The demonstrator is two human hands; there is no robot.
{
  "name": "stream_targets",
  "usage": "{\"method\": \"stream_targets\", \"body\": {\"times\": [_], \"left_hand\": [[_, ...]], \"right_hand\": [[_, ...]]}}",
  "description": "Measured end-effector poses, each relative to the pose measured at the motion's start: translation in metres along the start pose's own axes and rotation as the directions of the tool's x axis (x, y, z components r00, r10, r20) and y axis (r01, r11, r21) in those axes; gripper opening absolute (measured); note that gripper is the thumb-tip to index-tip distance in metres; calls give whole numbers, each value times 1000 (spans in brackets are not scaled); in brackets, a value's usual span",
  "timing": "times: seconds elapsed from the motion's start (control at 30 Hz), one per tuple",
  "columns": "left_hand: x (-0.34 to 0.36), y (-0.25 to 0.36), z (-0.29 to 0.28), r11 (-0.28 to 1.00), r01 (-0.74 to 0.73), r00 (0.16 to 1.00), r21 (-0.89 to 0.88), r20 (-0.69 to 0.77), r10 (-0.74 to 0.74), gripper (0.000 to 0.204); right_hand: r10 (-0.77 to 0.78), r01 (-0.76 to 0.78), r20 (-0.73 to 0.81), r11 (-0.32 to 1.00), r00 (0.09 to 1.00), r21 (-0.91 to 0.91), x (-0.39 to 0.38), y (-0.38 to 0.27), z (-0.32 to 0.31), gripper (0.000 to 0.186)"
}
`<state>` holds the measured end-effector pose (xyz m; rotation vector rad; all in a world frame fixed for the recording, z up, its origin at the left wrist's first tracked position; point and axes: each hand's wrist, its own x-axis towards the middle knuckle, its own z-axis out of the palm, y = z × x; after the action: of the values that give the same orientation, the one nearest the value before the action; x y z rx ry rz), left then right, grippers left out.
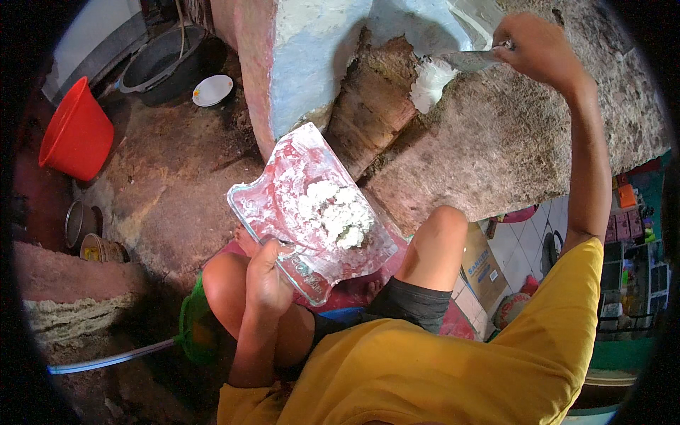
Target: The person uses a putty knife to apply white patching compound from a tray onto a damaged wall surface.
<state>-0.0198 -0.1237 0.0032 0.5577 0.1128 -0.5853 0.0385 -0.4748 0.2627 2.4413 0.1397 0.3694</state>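
My left hand [268, 278] grips the near edge of a red plastic board [280, 170] smeared with white, its thumb on top. A lumpy heap of white plaster paste [334, 212] lies on the board, which is held above my knees. Up at the right, my right hand [535, 51] is closed around a trowel, its handle mostly hidden in the fist. The metal trowel blade [467, 61] points left and meets a wet white plaster patch [431, 83] on the rough wall, beside a bare brown section [375, 92].
A pale blue painted pillar [304, 60] stands left of the bare section. On the floor at left are a red bucket [79, 131], a black basin [166, 67] and a white plate [212, 91]. A cardboard box [484, 269] and shelves [637, 276] are at right.
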Motion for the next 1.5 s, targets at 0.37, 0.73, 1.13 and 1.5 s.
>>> {"method": "stream_targets", "body": {"times": [0.37,0.73,1.13,1.5], "left_hand": [[1,-1,-7,1000,-6,1000,2,31,6,48],[1,-3,-4,999,-43,999,3,-13,43,48],[5,-7,-7,999,-16,1000,-52,14,17,56],[2,-4,-8,998,-43,999,41,-5,44,46]], "right_hand": [[12,-7,77,998,997,-68,5,-18,3,14],[-75,73,-57,997,996,-26,-11,-10,-8,13],[46,-46,29,999,999,-5,-12,3,-17,16],[-61,58,-38,994,997,-90,16,-25,11,11]]}}
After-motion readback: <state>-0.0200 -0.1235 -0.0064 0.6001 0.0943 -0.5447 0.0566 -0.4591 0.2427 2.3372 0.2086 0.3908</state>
